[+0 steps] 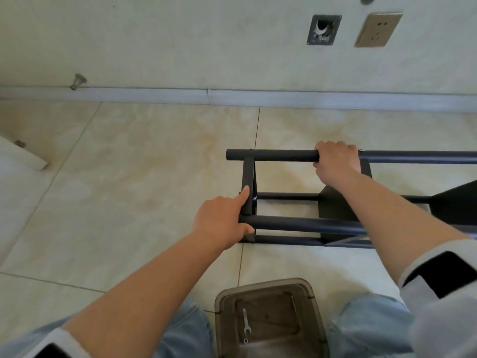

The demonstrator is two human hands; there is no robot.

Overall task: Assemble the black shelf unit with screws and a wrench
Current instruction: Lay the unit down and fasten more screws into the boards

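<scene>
The black metal shelf frame of round tubes (304, 224) lies on its side on the glossy beige tiled floor (144, 161), running off the right edge of view. The right hand (335, 158) is clenched over the far tube (271, 155), probably to keep the frame from rolling or sliding. The left hand (222, 223) holds the end of the near tube, thumb curled under it, while its index finger lies straight along the short flat crossbar (248, 187) at the frame's end; this looks like a way to steady or line up that joint. A small screw head (254, 199) shows just beside the crossbar, so the joint seems at least partly fastened, though how tight it is cannot be judged.

The small silver open-ended wrench (246, 324) is not in use: it lies inside the translucent brown plastic box (320, 319) on the floor between the person's knees, within easy reach of either hand. No loose screws can be made out in it.

The floor meets a pale wall (180, 40) at a grey skirting board (258, 97). A metal doorstop (78, 80) juts out low on the wall at left; at right are a tan socket plate (378, 29) and an open grey wall box (324, 29).
</scene>
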